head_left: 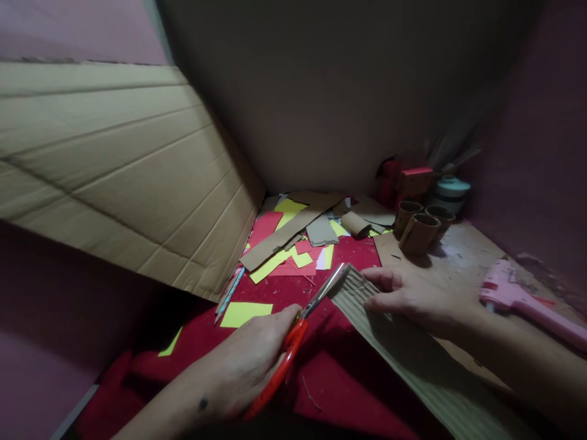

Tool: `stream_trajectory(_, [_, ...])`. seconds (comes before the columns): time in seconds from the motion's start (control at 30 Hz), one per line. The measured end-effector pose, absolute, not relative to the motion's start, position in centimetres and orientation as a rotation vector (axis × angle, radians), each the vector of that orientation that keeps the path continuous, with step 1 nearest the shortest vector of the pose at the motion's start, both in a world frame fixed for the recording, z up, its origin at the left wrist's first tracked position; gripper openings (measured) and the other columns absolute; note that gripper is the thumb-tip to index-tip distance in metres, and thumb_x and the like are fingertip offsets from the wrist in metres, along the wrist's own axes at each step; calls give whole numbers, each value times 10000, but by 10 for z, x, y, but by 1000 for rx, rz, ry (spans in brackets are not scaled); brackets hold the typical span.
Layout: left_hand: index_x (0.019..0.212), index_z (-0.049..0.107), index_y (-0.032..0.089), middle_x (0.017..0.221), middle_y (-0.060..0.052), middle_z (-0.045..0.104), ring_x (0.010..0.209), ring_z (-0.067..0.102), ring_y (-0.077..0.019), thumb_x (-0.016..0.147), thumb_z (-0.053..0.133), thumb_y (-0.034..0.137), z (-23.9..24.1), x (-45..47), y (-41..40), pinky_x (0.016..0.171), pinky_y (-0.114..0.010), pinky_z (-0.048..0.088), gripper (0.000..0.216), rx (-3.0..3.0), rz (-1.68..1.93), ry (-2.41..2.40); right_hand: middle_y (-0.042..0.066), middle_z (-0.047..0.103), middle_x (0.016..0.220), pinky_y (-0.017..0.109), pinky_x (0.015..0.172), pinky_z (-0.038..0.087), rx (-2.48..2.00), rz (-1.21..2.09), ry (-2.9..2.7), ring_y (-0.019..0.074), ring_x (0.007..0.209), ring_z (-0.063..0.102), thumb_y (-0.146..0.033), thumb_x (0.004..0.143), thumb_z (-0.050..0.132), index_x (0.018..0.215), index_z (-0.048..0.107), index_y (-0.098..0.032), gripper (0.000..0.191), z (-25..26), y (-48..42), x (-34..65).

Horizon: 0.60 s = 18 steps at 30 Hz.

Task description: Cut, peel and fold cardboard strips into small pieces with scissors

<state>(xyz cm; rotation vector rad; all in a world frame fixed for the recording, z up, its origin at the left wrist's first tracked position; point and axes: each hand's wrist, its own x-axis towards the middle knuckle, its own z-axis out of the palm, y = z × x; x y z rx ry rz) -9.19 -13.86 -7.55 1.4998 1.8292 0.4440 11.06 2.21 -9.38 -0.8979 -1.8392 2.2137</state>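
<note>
My left hand (250, 357) is closed around the red handles of a pair of scissors (296, 348). The scissor blades point up and to the right, and their tips meet the far end of a long strip of corrugated cardboard (389, 342). Ridges show on the strip's upper face. My right hand (406, 299) pinches this strip near its far end, thumb and fingers at its right edge. The strip runs back toward me at the lower right. Whether the blades have bitten into the cardboard I cannot tell.
Paper and cardboard scraps (293, 238) lie on the red cloth (353, 250). Pencils (232, 290) rest at the left, beside a large leaning cardboard sheet (137, 177). Several cardboard tubes (419, 235) stand at the right near a pale blue container (449, 192). A pink glue gun (527, 299) lies at the right.
</note>
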Motion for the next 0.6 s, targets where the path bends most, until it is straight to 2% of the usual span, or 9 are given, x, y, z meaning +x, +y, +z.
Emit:
stream_trajectory(0.33, [966,596,283,900,-25,684,714,593,-200,853,460,422,-76,-95,-149,631,-290,447,225,1616,357,1732,41,697,721,260,627,484,-941,2313,-1744,146,626,640,-316,667,761,772,678,-150,213,-97,16,106])
stream_trajectory(0.43, [942,602,296,873,-27,688,688,587,-206,836,473,461,-80,-97,-153,601,-293,448,235,1606,395,1749,39,700,718,282,655,495,-949,2343,-1679,163,650,654,-321,674,759,796,697,-160,212,-100,15,106])
stream_trajectory(0.6, [977,607,273,823,-34,683,684,587,-198,849,476,444,-72,-93,-153,650,-279,460,250,1590,373,1715,46,707,700,267,619,486,-974,2371,-1639,152,605,647,-342,657,779,792,714,-144,248,-103,13,108])
